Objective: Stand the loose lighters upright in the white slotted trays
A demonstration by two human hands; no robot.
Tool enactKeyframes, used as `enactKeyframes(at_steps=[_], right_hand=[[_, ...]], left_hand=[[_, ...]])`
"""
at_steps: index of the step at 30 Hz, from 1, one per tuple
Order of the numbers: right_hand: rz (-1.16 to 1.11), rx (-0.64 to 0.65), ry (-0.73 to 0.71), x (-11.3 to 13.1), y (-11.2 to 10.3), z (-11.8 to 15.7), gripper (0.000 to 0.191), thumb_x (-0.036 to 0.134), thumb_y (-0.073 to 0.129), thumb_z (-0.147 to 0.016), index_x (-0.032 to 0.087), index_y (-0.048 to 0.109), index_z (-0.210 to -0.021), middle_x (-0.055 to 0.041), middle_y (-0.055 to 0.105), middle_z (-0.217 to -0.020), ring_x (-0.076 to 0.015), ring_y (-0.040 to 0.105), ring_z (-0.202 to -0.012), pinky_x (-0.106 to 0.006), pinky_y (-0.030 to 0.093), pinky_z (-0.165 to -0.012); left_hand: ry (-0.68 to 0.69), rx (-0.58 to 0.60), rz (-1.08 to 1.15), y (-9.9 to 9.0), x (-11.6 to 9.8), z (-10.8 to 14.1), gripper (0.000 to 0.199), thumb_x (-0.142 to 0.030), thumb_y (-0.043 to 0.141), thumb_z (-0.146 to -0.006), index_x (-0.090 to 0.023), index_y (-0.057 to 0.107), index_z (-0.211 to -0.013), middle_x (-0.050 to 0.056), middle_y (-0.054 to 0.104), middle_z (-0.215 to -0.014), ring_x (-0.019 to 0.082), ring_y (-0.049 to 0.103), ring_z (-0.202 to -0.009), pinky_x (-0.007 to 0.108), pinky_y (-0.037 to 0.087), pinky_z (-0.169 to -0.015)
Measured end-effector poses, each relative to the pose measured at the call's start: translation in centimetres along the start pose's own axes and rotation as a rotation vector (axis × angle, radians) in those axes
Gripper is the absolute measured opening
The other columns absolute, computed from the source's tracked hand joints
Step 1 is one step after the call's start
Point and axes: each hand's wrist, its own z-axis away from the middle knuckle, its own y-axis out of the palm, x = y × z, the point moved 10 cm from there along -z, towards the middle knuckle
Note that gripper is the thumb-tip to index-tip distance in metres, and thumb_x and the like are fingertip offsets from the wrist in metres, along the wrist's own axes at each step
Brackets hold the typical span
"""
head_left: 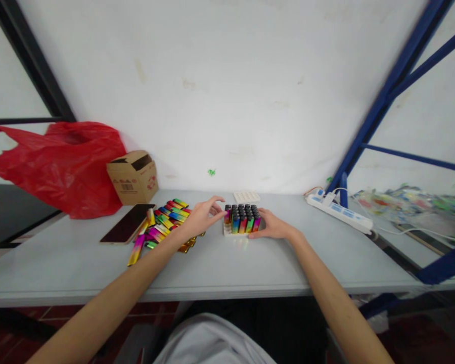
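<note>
Upright lighters [245, 217] with black tops and rainbow-coloured bodies stand in rows in a white tray [235, 234]. A few tray holes at the front left hold no lighter. My right hand [273, 225] grips the right end of the tray, its thumb at the front corner and its fingers around the back. Just left of the tray, my left hand [203, 216] is open, fingers apart and curved toward the nearest lighter; nothing shows in it. Beneath and beside my left forearm lies a loose pile of shiny multicoloured lighter-sized pieces [163, 222], partly hidden by the arm.
A dark-screened phone [127, 225], a cardboard box [134, 179] and a red plastic bag [72, 172] are at the left. A second white tray [246, 196] lies by the wall. A power strip [339, 211] and a blue metal frame [379, 108] bound the right side.
</note>
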Motion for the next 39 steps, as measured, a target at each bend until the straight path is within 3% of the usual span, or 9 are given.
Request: enactKeyframes(at_steps=[3,5,7,11,18,22,28,39], right_hand=[[-0.016,0.022,0.016,0.0,0.1,0.0,0.089,0.064,0.091,-0.071,0.02,0.064,-0.143,-0.0164,0.064,-0.143,-0.0383,0.059,-0.131,-0.056,0.043,-0.118],[-0.02,0.023,0.035,-0.1,0.0,0.1,0.089,0.064,0.091,-0.07,0.019,0.065,-0.142,-0.0168,0.064,-0.143,-0.0391,0.058,-0.133,-0.057,0.043,-0.119],[-0.016,0.028,0.043,0.0,-0.1,0.1,0.088,0.065,0.091,-0.07,0.019,0.066,-0.14,-0.0171,0.065,-0.142,-0.0396,0.058,-0.133,-0.057,0.043,-0.119],[0.003,0.044,0.045,0.1,-0.1,0.1,0.087,0.066,0.089,-0.071,0.017,0.066,-0.139,-0.0181,0.065,-0.141,-0.0396,0.059,-0.132,-0.057,0.044,-0.117],[-0.007,0.039,0.036,-0.2,0.1,0.1,0.087,0.066,0.09,-0.071,0.019,0.066,-0.141,-0.017,0.065,-0.141,-0.039,0.058,-0.133,-0.057,0.043,-0.119],[-0.018,0.032,0.025,-0.4,0.2,0.1,0.088,0.067,0.089,-0.072,0.019,0.065,-0.142,-0.0174,0.063,-0.145,-0.0388,0.057,-0.135,-0.057,0.041,-0.12],[-0.015,0.035,0.022,-0.4,0.2,0.1,0.088,0.067,0.089,-0.071,0.019,0.066,-0.14,-0.0168,0.064,-0.143,-0.0385,0.058,-0.134,-0.057,0.042,-0.119],[-0.023,0.046,0.038,-0.1,0.1,0.1,0.088,0.065,0.09,-0.07,0.019,0.065,-0.141,-0.0169,0.065,-0.142,-0.0387,0.057,-0.134,-0.057,0.041,-0.12]], left_hand=[[-0.034,-0.08,-0.205,-3.5,1.3,-0.3,0.035,-0.048,0.054,-0.096,-0.019,0.073,-0.102,0.009,0.081,-0.095,0.026,0.076,-0.089,0.036,0.057,-0.09],[-0.103,-0.101,-0.352,-6.2,3.0,-0.3,0.035,-0.044,0.053,-0.092,-0.018,0.075,-0.101,0.01,0.081,-0.095,0.028,0.076,-0.089,0.038,0.056,-0.09],[-0.205,-0.059,-0.451,-8.3,5.3,0.0,0.036,-0.039,0.056,-0.084,-0.018,0.077,-0.105,0.01,0.082,-0.093,0.028,0.076,-0.086,0.037,0.056,-0.086],[-0.279,0.077,-0.469,-10.1,8.0,0.7,0.035,-0.037,0.057,-0.075,-0.02,0.079,-0.096,0.008,0.082,-0.09,0.028,0.076,-0.086,0.033,0.056,-0.081],[-0.298,0.226,-0.548,-9.5,9.8,1.1,0.045,-0.036,0.06,-0.066,-0.02,0.085,-0.101,0.01,0.082,-0.104,0.03,0.075,-0.097,0.034,0.056,-0.09],[-0.263,0.244,-0.596,-9.5,9.8,1.2,0.047,-0.037,0.063,-0.065,-0.023,0.087,-0.103,0.011,0.08,-0.111,0.032,0.072,-0.107,0.035,0.055,-0.098],[-0.297,0.332,-0.585,-9.0,10.0,1.7,0.048,-0.037,0.059,-0.067,-0.022,0.086,-0.102,0.012,0.079,-0.109,0.033,0.073,-0.104,0.038,0.055,-0.097],[-0.317,0.264,-0.335,-9.4,9.1,2.2,0.031,-0.04,0.064,-0.061,-0.024,0.073,-0.086,0.008,0.082,-0.099,0.033,0.074,-0.095,0.042,0.058,-0.092]])
